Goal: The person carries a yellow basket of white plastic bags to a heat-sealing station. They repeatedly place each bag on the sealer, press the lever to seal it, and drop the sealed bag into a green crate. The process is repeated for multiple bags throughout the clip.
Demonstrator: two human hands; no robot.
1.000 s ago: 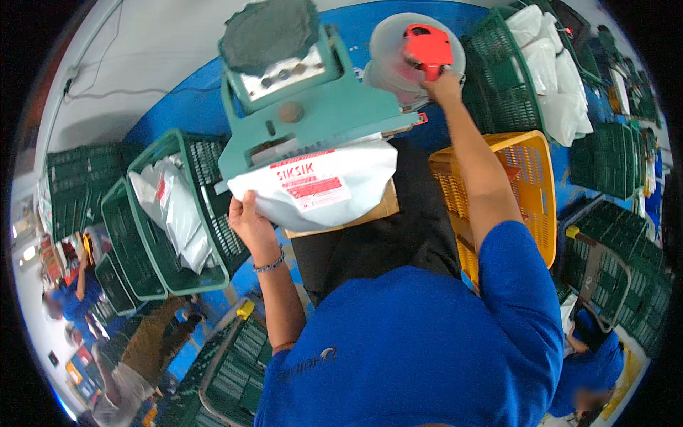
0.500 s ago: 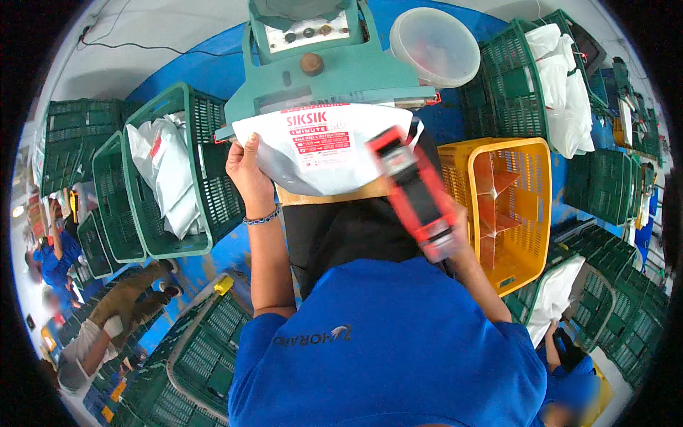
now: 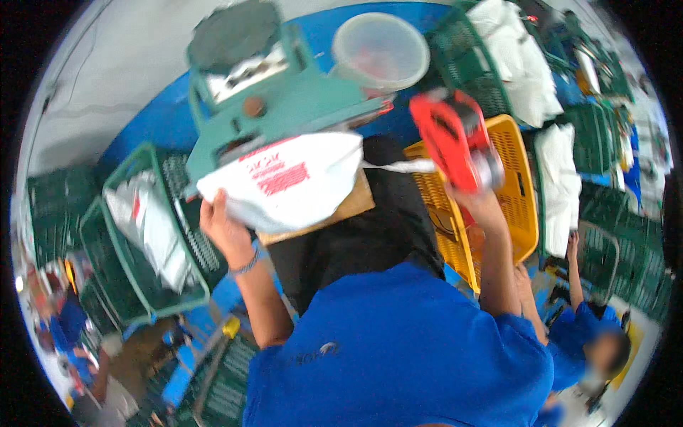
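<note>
apparently a pulling-off step: left hand [image 3: 226, 229] pinches the left edge of the white bag [image 3: 302, 178] against the green machine [image 3: 292, 110], right hand [image 3: 481, 208] grips the red label gun [image 3: 449, 135], white strip [image 3: 402, 167] spanning between, next move likely wanting a steady left pinch.

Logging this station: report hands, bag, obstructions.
Left hand pinching left side of white bag. Right hand gripping red handheld tool. Bag at front of green machine. White strip between bag and tool; no obstruction visible.

- One red label gun [image 3: 448, 139], right of centre
- One white printed pouch [image 3: 320, 174], centre
- One green sealing machine [image 3: 306, 103], upper left
- One translucent tub [image 3: 398, 53], top
- One yellow crate [image 3: 523, 192], right
</note>
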